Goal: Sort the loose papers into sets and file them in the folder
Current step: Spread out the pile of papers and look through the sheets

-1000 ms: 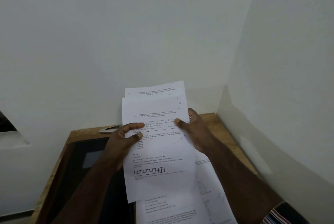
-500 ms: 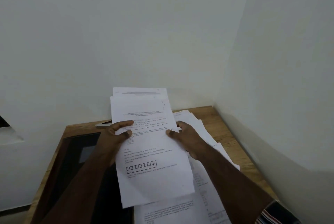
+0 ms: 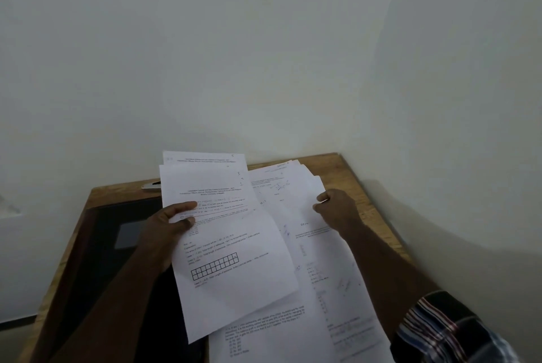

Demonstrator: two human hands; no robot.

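Left hand [image 3: 167, 223] holds a small set of printed sheets [image 3: 223, 239] by its left edge, thumb on top and fingers [image 3: 183, 206] curled over the front, clamped on the set; at least two sheets, the back one sticking out at the top. The set is lifted and tilted over the wooden surface [image 3: 366, 210]. Right hand [image 3: 337, 206] sits on the spread pile of loose papers [image 3: 296, 289] at the surface's right side, fingers curled and pinching the right edge of an upper sheet. Dark folder [image 3: 117, 245] lies flat on the left of the surface, partly under the left forearm. A clip-like metal object [image 3: 151, 184] lies by the wall, behind the held set. Plaid sleeve [image 3: 445, 330] at lower right.
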